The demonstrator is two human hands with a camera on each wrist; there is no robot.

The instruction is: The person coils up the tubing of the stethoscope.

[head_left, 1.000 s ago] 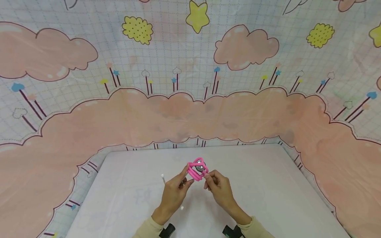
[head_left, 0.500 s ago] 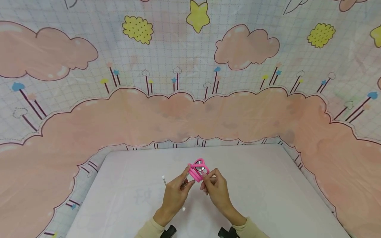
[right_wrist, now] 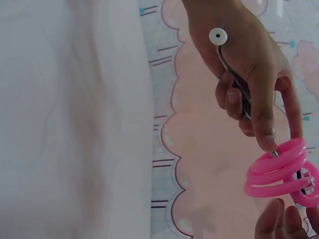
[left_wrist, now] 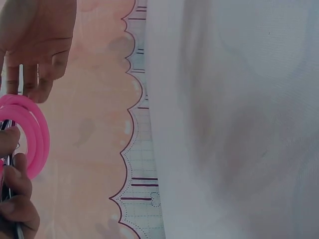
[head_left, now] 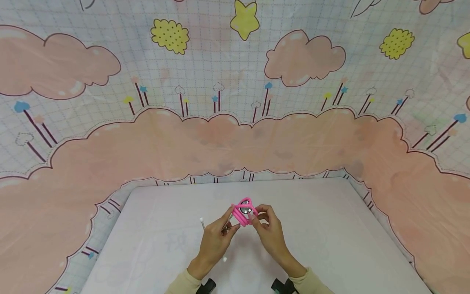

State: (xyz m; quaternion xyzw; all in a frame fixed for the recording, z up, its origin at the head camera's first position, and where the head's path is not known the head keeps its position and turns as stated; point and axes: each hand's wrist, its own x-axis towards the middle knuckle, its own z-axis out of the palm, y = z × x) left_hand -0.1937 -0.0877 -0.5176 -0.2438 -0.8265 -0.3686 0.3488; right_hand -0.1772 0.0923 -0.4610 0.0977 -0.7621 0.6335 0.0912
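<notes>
A stethoscope with pink tubing (head_left: 240,217) wound into a coil is held up over the white table. Its round metal chestpiece (head_left: 245,207) shows inside the upper loop. My left hand (head_left: 214,241) grips the metal ear tubes and the left side of the coil; in the right wrist view, a white ear tip (right_wrist: 218,36) sticks out behind this hand. My right hand (head_left: 271,234) pinches the coil's right side by the chestpiece between thumb and fingers. In the left wrist view, the pink coil (left_wrist: 39,137) is partly cut off by the frame edge.
The white tabletop (head_left: 330,228) spreads under both hands. Behind it and along its sides hangs a patterned cloth (head_left: 257,151) with clouds and stars. Black straps (head_left: 207,286) show at the wrists, near the light sleeves (head_left: 183,282).
My right hand has moved in toward the chestpiece, and its fingers have changed their place on the tubing. The coil has dropped slightly. My left hand keeps its hold.
</notes>
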